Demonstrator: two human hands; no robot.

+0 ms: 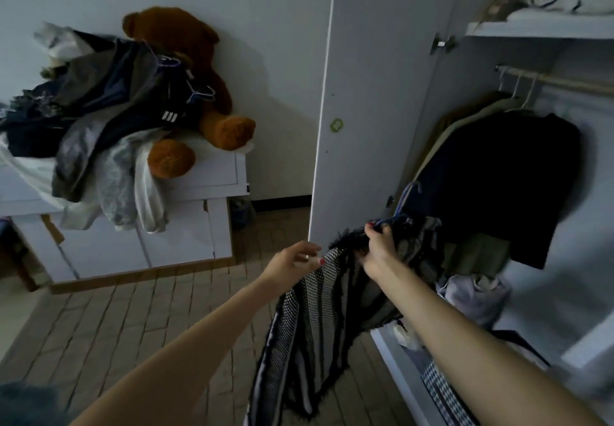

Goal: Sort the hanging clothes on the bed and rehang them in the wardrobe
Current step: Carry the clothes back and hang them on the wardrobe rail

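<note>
Right hand point(378, 246) grips blue hanger point(403, 203) carrying black-and-white woven fringed garment point(312, 319), low before open wardrobe, likely heading for wooden rail point(558, 81). Left hand point(292, 262), fingers relaxed, touches garment edge, steadying drape. Dark clothes pile point(99, 120) waits on bed.

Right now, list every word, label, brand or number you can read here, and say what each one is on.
No readable text anywhere.
Three white stripes mark a dark garment in the clothes pile: a mark only, no letters.
The round sticker on the wardrobe door is too blurred to read.
</note>
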